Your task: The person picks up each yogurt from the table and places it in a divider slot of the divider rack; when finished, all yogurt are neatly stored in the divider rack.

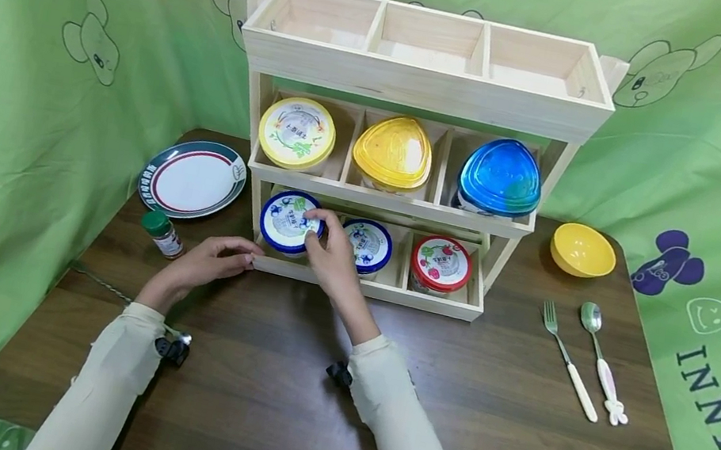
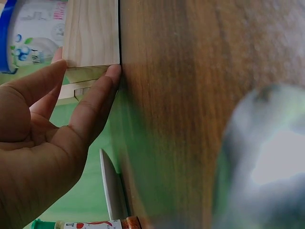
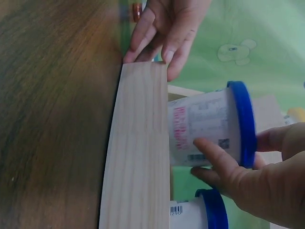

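A three-tier wooden shelf (image 1: 422, 81) stands at the back of the table. My right hand (image 1: 333, 254) grips a white tub with a blue lid (image 1: 283, 221) in the left compartment of the bottom tier. In the right wrist view, that tub leans slightly, with fingers on its side and at its lid. My left hand (image 1: 210, 263) holds the front left corner of the bottom tier, thumb at the upper edge and fingertips at the lower. A second blue-lidded tub (image 1: 367, 245) sits in the middle compartment, a red-lidded tub (image 1: 442, 263) in the right one.
Middle-tier compartments hold a round yellow-lidded tub (image 1: 297, 133), a yellow-lidded container (image 1: 393, 152) and a blue-lidded container (image 1: 501, 177). At left lie a plate (image 1: 198, 180) and a green-capped jar (image 1: 162, 233). A yellow bowl (image 1: 583, 251), fork (image 1: 568, 360) and spoon (image 1: 602, 363) are at right.
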Available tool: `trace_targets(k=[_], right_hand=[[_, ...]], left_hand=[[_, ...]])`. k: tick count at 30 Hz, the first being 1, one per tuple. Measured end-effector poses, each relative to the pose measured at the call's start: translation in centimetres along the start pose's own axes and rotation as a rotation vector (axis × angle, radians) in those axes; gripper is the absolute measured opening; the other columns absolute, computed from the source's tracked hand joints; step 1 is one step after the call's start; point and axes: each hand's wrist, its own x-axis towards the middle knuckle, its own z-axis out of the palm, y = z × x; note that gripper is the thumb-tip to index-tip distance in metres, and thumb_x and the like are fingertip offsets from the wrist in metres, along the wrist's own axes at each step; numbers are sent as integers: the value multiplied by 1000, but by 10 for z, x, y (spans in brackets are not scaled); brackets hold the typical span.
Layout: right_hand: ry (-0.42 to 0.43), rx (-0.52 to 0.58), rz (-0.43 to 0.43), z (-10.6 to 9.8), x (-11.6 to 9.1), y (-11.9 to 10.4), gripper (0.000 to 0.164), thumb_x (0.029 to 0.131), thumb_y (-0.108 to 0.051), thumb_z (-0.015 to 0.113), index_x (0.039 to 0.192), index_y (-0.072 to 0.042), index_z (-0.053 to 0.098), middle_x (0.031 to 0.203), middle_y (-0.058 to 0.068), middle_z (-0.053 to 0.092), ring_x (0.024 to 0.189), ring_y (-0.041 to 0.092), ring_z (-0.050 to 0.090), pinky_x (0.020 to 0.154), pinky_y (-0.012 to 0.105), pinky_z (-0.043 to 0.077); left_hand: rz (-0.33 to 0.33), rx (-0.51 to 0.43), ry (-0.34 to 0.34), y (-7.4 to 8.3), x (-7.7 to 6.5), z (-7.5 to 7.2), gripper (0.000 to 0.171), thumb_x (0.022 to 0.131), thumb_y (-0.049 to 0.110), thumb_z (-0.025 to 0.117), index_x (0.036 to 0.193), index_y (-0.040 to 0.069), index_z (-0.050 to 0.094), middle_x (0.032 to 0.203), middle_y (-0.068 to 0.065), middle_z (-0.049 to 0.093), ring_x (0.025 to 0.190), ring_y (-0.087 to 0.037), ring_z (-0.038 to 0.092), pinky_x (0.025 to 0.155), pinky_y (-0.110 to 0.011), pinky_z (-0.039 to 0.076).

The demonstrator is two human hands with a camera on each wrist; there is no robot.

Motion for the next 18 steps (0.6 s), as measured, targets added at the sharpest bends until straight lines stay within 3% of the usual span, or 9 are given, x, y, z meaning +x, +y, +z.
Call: trace_targets(k=[4, 6, 9, 11, 14, 16, 18], right_hand=[[-41, -144, -4, 0, -2, -2, 36, 109, -6, 55, 145, -8, 63, 132, 17, 64, 64, 16, 52, 69, 32, 50], [-53, -209, -17, 0, -2, -3, 38, 109, -5, 55, 146, -8, 63, 144, 16, 61, 83, 20, 62, 86, 37, 55], [-66, -253, -27, -1, -5, -4, 41, 108, -6, 57, 149, -5, 62, 147, 20, 60, 106, 33, 64, 102, 49, 53], [-65, -279, -28, -2, -6, -5, 42, 108, -7, 58, 150, -4, 61, 157, 24, 53, 132, 37, 58, 116, 54, 46], [-77, -310, -18, -3, -10, -9, 46, 109, -11, 60, 154, -3, 58, 168, 30, 38, 150, 44, 44, 125, 59, 36], [-77, -334, -15, -3, -12, -11, 47, 109, -13, 60, 155, -4, 56, 172, 31, 29, 159, 45, 31, 128, 61, 28], [-71, -362, -11, -3, -16, -14, 48, 110, -16, 60, 157, -5, 55, 173, 30, 26, 159, 46, 30, 128, 62, 28]], left_hand=[[-14, 19, 18, 14, -6, 8, 39, 109, 29, 69, 140, 5, 69, 137, -17, 64, 123, -26, 63, 110, -39, 54], [-25, 20, 24, 8, -3, 5, 35, 110, 28, 68, 139, 9, 71, 137, -15, 65, 122, -24, 65, 108, -37, 56], [-20, 9, 9, 1, 0, 0, 32, 111, 27, 66, 138, 12, 73, 140, -14, 65, 123, -23, 65, 108, -38, 57], [-9, 9, 6, 2, -2, 1, 31, 111, 29, 67, 137, 14, 74, 140, -13, 65, 123, -23, 65, 109, -39, 56], [18, 21, 12, 10, -7, 5, 32, 111, 28, 67, 137, 11, 73, 140, -15, 63, 122, -24, 63, 110, -41, 55], [17, 38, 22, 16, -10, 9, 33, 110, 29, 67, 137, 11, 73, 139, -16, 63, 122, -24, 63, 111, -41, 55], [12, 40, 25, 20, -12, 11, 32, 110, 28, 67, 137, 11, 73, 138, -16, 63, 122, -24, 62, 111, -41, 54]])
